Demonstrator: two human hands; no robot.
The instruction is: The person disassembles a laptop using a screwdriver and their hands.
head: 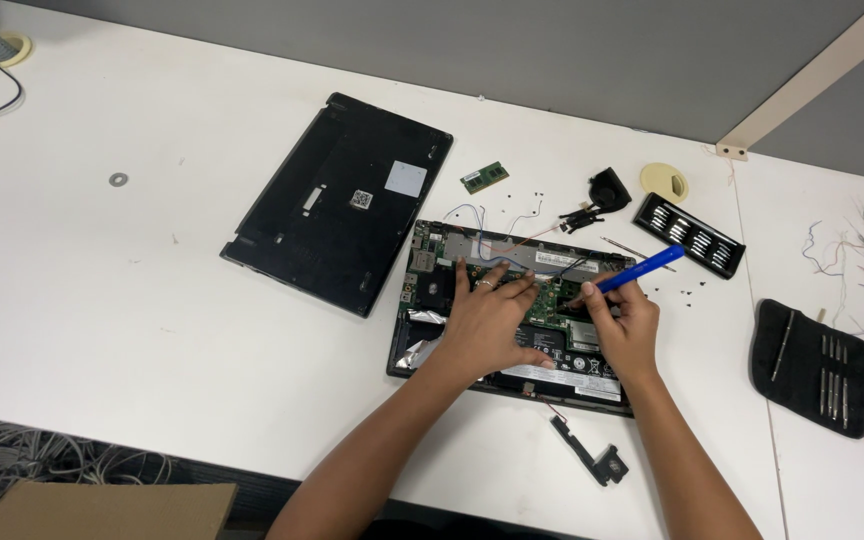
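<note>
Your left hand (487, 325) lay flat, released, on the opened laptop (512, 305); your right hand (624, 325) gripped a blue screwdriver (642, 269) over its green circuit board (552, 300).

Light: bright, even, from overhead.
Shadows: soft, faint beneath the arms.
Sharpness: crisp centre, slight edge bowing.

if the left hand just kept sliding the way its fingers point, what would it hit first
Probably the thin blue and black wires crossing the open laptop, just past the left hand. Its fingers point toward the far edge; beyond lies the small green memory module. Depth is unclear.
</note>
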